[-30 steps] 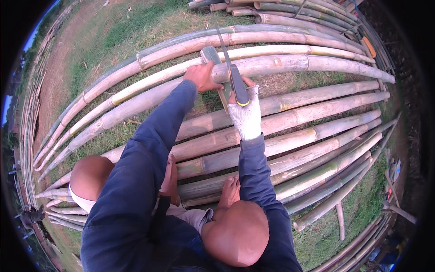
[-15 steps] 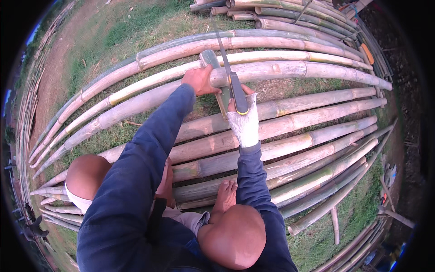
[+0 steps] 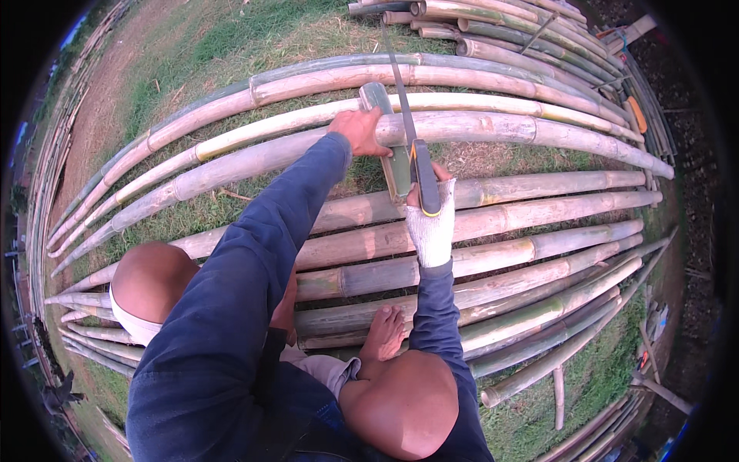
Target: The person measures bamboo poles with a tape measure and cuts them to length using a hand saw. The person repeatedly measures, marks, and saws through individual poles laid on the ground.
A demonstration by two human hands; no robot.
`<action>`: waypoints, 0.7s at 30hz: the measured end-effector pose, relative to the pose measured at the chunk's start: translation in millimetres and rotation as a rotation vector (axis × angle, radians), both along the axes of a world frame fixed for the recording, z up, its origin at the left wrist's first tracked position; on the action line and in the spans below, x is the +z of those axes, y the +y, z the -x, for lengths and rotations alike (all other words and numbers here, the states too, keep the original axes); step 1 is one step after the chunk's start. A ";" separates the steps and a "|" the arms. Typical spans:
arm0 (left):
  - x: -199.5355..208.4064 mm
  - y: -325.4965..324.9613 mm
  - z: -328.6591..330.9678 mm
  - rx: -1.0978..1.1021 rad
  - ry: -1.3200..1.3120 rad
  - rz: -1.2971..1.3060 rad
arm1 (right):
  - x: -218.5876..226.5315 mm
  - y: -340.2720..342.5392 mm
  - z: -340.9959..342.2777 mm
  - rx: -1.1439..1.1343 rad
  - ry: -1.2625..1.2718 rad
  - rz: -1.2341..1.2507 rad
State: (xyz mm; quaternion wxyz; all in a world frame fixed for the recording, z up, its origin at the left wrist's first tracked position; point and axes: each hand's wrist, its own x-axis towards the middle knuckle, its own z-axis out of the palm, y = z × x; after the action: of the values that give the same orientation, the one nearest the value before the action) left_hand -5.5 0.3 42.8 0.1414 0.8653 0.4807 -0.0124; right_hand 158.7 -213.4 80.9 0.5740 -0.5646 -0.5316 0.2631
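Note:
My bare left hand (image 3: pixel 356 132) grips a thick pale bamboo pole (image 3: pixel 469 127), its thumb on the near side and its fingers over the top. Just right of it, the blade of a handsaw (image 3: pixel 425 177) lies across this pole. In my right hand (image 3: pixel 431 212), which wears a white fingerless glove, is the saw's black and yellow handle. A short green bamboo piece (image 3: pixel 397 177) runs crosswise beneath the pole, its far end (image 3: pixel 374 96) showing beyond. Where the blade meets the pole, I cannot tell how deep any cut is.
Long bamboo poles (image 3: pixel 362 239) lie side by side between me and the gripped pole, and others (image 3: pixel 331 79) lie beyond. A stack of bamboo (image 3: pixel 531 50) is at the far right. My bare foot (image 3: pixel 385 333) is near the close poles. Grass (image 3: pixel 254 42) shows around them.
My right hand and the saw handle have come back toward me relative to the pole. My left hand keeps its grip. The whole view has shifted slightly.

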 end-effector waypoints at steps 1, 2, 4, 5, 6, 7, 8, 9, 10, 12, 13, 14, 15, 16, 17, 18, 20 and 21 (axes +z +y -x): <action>2.1 1.3 0.7 -0.007 -0.004 -0.015 | -4.7 12.4 4.1 0.011 0.047 0.004; 1.6 -0.8 2.3 0.002 -0.009 -0.048 | -9.8 17.4 4.6 0.025 0.096 0.056; -1.4 1.3 3.9 -0.052 0.020 0.059 | -19.2 -21.4 4.9 -0.012 -0.009 0.029; -2.1 6.2 3.8 -0.054 0.025 0.040 | -16.3 -66.1 0.0 -0.046 -0.057 0.211; -3.8 9.1 4.2 -0.044 0.028 0.007 | -17.3 -102.8 1.0 -0.107 -0.173 0.100; -6.1 10.2 4.5 -0.047 -0.015 0.017 | -10.1 -147.5 -7.1 0.045 0.020 0.089; -7.8 11.6 3.0 -0.041 -0.025 0.018 | -8.9 -171.0 -9.4 0.087 0.017 -0.012; -8.6 11.8 2.1 -0.028 -0.016 0.014 | -2.7 -187.7 -10.1 0.060 -0.047 0.032; -8.6 9.9 1.0 -0.033 0.009 0.024 | 2.3 -186.0 -8.2 0.024 -0.066 -0.012; -5.5 6.0 -0.7 -0.007 -0.002 0.024 | 6.1 -133.8 -4.1 0.005 -0.099 -0.054; -3.2 3.6 -1.1 0.010 -0.004 0.024 | 8.0 -102.6 0.0 -0.027 -0.165 0.028; -1.0 0.4 -1.5 0.010 -0.024 0.024 | 1.0 -53.7 2.1 0.012 -0.022 0.079; 2.1 -0.5 -0.9 0.011 -0.033 0.023 | -6.1 -5.5 4.3 0.000 -0.043 -0.019; 5.1 -0.6 0.8 0.024 -0.020 0.012 | -10.2 19.0 1.2 0.060 0.067 -0.013; 7.6 1.3 2.8 0.015 -0.021 0.007 | -17.1 22.8 3.0 0.045 0.069 0.016; 7.8 3.7 3.4 -0.023 -0.032 0.034 | -22.9 14.9 -1.0 0.051 0.044 0.006; 5.5 9.5 6.1 -0.075 -0.022 0.049 | -31.8 -50.7 -5.1 -0.003 -0.008 0.146; 4.8 15.5 8.5 -0.066 -0.037 0.021 | -31.4 -97.0 -8.4 -0.029 -0.027 0.178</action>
State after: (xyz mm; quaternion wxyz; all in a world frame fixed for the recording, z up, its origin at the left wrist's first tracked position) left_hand -14.0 15.8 47.7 0.1587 0.8792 0.4491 -0.0058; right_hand 167.2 -310.4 49.5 0.5183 -0.6245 -0.5054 0.2932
